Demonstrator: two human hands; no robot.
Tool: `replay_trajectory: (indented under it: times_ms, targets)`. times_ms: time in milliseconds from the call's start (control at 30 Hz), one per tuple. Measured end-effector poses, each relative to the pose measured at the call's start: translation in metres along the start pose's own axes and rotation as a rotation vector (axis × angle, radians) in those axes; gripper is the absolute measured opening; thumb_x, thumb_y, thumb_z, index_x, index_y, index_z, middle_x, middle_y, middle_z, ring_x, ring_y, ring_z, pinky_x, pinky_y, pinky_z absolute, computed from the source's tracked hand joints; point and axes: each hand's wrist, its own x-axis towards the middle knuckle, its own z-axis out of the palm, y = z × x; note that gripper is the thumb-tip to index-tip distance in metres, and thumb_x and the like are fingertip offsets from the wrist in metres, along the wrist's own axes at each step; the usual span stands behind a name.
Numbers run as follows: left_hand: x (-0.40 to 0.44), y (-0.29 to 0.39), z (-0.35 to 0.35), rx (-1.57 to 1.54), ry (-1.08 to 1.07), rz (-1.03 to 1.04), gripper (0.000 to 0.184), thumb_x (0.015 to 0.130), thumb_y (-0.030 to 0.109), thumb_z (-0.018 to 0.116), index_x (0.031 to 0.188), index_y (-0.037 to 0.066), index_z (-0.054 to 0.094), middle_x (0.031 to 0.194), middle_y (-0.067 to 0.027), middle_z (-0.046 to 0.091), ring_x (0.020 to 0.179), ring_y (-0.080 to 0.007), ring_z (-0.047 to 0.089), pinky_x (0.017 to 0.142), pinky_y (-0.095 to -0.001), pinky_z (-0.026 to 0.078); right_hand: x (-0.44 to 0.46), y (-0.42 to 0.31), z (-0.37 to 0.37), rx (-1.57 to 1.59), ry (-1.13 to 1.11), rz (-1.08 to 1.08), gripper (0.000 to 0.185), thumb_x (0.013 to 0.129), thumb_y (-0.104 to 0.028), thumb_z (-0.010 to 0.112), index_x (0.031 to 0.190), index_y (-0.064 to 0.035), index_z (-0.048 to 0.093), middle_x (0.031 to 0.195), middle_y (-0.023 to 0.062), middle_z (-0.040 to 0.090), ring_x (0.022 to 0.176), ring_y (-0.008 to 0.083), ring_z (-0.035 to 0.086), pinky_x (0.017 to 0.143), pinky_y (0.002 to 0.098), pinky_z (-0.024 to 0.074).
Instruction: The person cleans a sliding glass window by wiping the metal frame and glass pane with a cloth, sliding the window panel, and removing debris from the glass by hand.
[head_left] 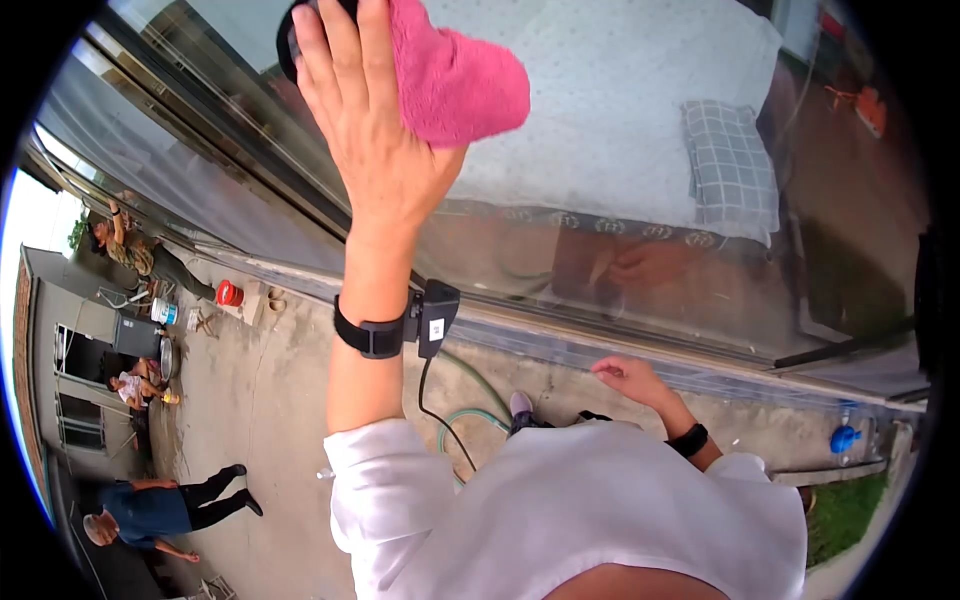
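Observation:
My left hand (375, 120) reaches up to the window glass (480, 235), its back towards me and its fingers stretched out. A fluffy pink cloth (465, 85) is held under the thumb side of this hand, sticking out to the right. Behind the fingertips is a dark rounded thing (288, 45), whose kind I cannot make out. My right hand (630, 380) hangs low near the sill, fingers loosely bent and nothing visible in it. Black straps circle both wrists; the left one carries a black box (437, 318) with a cable.
Behind the glass lie a white-covered bed (610, 120) and a checked pillow (730, 160). A green hose (475, 415) curls on the concrete. At left are a red bucket (229, 293), a standing person (150, 510), a seated person (135, 387) and another at the windows (130, 250).

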Motion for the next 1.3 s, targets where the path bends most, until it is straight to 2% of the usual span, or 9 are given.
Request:
replay_trajectory:
  times_ms: [100, 333, 567, 667, 867, 967, 1000, 1100, 1300]
  targets:
    - [0.03, -0.008, 0.029, 0.128, 0.334, 0.165, 0.062, 0.089, 0.031, 0.055, 0.138, -0.001, 0.035, 0.144, -0.0216, 0.033, 0.133, -0.041, 0.029, 0.108, -0.0453, 0.024, -0.01, 0.004, 0.006, 0.102, 0.009, 0.023, 0.022, 0.089, -0.021, 0.062, 0.106, -0.0076, 0.065, 0.097, 0.0061, 0.067, 0.085, 0.0162, 0.063, 0.079, 0.0287, 0.05]
    - [-0.201, 0.077, 0.072, -0.095, -0.181, 0.069, 0.077, 0.079, 0.039, 0.059, 0.144, 0.014, 0.027, 0.148, -0.0274, 0.02, 0.138, -0.0492, 0.009, 0.106, -0.0656, 0.008, -0.056, 0.057, 0.007, 0.125, 0.129, 0.117, 0.02, 0.088, -0.019, 0.061, 0.103, -0.0064, 0.066, 0.1, 0.0083, 0.067, 0.088, 0.0209, 0.065, 0.079, 0.031, 0.0514]
    - [-0.353, 0.086, 0.073, -0.119, -0.7, 0.253, 0.053, 0.077, 0.018, 0.057, 0.128, 0.03, 0.052, 0.136, 0.0094, 0.044, 0.128, -0.0154, 0.033, 0.101, -0.048, 0.03, -0.073, 0.064, 0.009, 0.042, 0.167, 0.179, 0.019, 0.087, -0.018, 0.061, 0.101, -0.006, 0.065, 0.101, 0.0091, 0.066, 0.088, 0.0227, 0.065, 0.079, 0.0313, 0.0516]
    - [-0.319, 0.048, 0.059, 0.029, -0.64, 0.434, 0.055, 0.08, 0.018, 0.053, 0.133, 0.03, 0.048, 0.14, 0.0099, 0.042, 0.128, -0.0141, 0.037, 0.104, -0.044, 0.029, -0.082, 0.049, 0.004, 0.054, 0.133, 0.15, 0.018, 0.087, -0.014, 0.062, 0.102, -0.0058, 0.065, 0.099, 0.0077, 0.066, 0.088, 0.0193, 0.064, 0.078, 0.03, 0.051]
    - [-0.102, -0.021, 0.026, -0.055, 0.118, -0.021, 0.047, 0.088, 0.029, 0.054, 0.127, 0.004, 0.051, 0.142, -0.0232, 0.036, 0.131, -0.047, 0.029, 0.104, -0.0524, 0.028, -0.085, 0.055, -0.003, -0.042, 0.132, 0.162, 0.019, 0.088, -0.016, 0.059, 0.103, -0.0058, 0.064, 0.103, 0.0093, 0.065, 0.09, 0.0234, 0.064, 0.079, 0.033, 0.0522]
    - [-0.072, -0.04, 0.023, -0.108, 0.152, -0.105, 0.046, 0.086, 0.024, 0.056, 0.125, -0.001, 0.051, 0.142, -0.0248, 0.036, 0.133, -0.0432, 0.029, 0.105, -0.0477, 0.029, -0.072, 0.048, 0.002, -0.01, 0.121, 0.14, 0.019, 0.088, -0.016, 0.058, 0.103, -0.0059, 0.064, 0.103, 0.0095, 0.065, 0.09, 0.0239, 0.064, 0.079, 0.0331, 0.0523]
    - [-0.088, -0.037, 0.031, -0.401, 0.134, -0.593, 0.046, 0.087, 0.021, 0.055, 0.125, -0.003, 0.051, 0.144, -0.0255, 0.032, 0.136, -0.0398, 0.025, 0.107, -0.0451, 0.026, -0.072, 0.046, 0.007, -0.003, 0.111, 0.149, 0.019, 0.088, -0.016, 0.058, 0.103, -0.0059, 0.064, 0.103, 0.0095, 0.065, 0.09, 0.0239, 0.064, 0.079, 0.0331, 0.0523]
    - [-0.196, -0.03, 0.076, -0.507, 0.346, -0.958, 0.028, 0.091, 0.023, 0.044, 0.077, 0.0, 0.051, 0.069, -0.0069, 0.052, 0.055, -0.0165, 0.047, 0.049, -0.0274, 0.039, -0.062, 0.042, 0.012, 0.049, 0.108, 0.121, 0.02, 0.088, -0.016, 0.058, 0.103, -0.0057, 0.064, 0.103, 0.0096, 0.065, 0.09, 0.0246, 0.064, 0.079, 0.0329, 0.0523]
    - [-0.352, 0.054, 0.087, -0.656, -0.106, -1.551, 0.04, 0.099, 0.033, 0.036, 0.1, -0.003, 0.054, 0.085, -0.0125, 0.061, 0.073, -0.0212, 0.056, 0.067, -0.0328, 0.046, -0.069, 0.07, 0.016, -0.046, 0.046, 0.21, 0.02, 0.087, -0.016, 0.059, 0.104, -0.0055, 0.064, 0.104, 0.0099, 0.065, 0.09, 0.0247, 0.064, 0.079, 0.0331, 0.0522]
